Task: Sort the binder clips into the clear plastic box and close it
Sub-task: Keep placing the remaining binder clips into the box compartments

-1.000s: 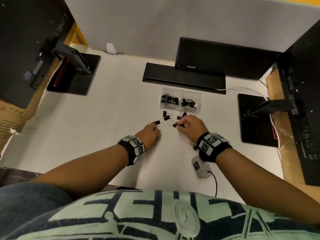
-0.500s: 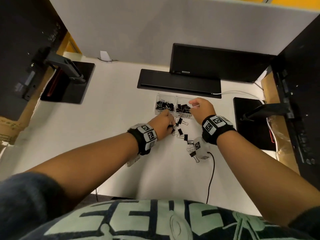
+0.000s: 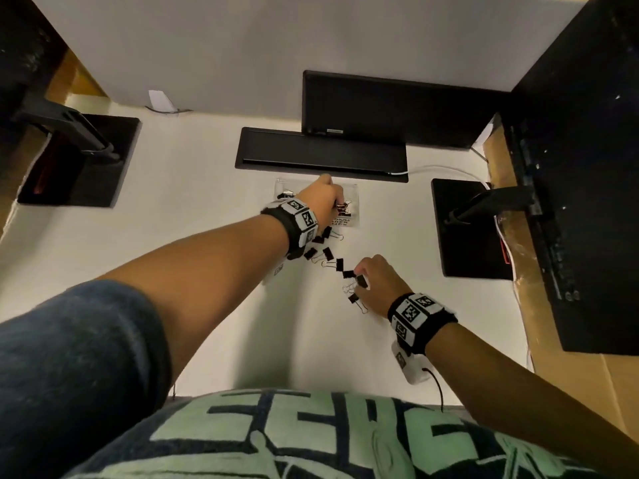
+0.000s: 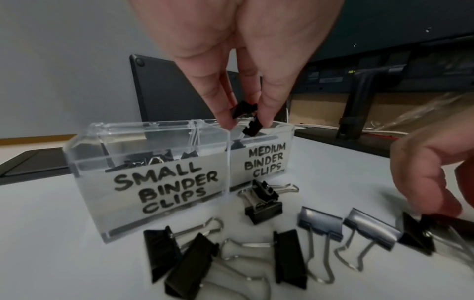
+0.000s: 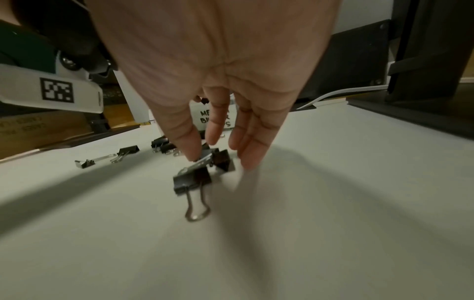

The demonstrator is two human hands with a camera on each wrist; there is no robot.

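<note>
desk [image 3: 173,236]: white | on it: clear box [image 4: 159,182], loose binder clips [image 4: 290,255], keyboard [image 3: 321,153]

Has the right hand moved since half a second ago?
Yes. The right hand was at the clear box then; now it has come back toward the body, down among the loose clips on the desk.

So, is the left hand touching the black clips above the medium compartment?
Touching. In the left wrist view, the left hand pinches black clips between its fingertips, just above the box.
</note>
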